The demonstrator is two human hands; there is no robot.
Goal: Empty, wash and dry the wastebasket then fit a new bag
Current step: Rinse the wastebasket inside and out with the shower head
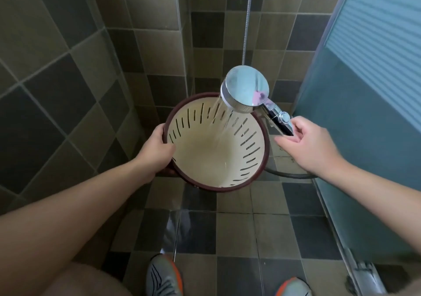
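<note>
A round wastebasket (205, 156) with a cream inside, slotted walls and a dark red rim is held above the tiled floor, tilted with its mouth toward me. My left hand (155, 149) grips its left rim, thumb inside. A chrome shower head (245, 89) hangs over the basket's far right rim and sprays water down into it. My right hand (307, 143) holds the shower handle (279, 119) by its lower end between fingers and thumb. The basket has nothing in it but running water.
Tiled walls close in at the left and back. A frosted glass door (364, 90) stands at the right with its metal track (355, 266) on the floor. The shower hose (246, 22) hangs behind, and a loop (289, 175) lies under my right wrist. My shoes (164, 275) are below.
</note>
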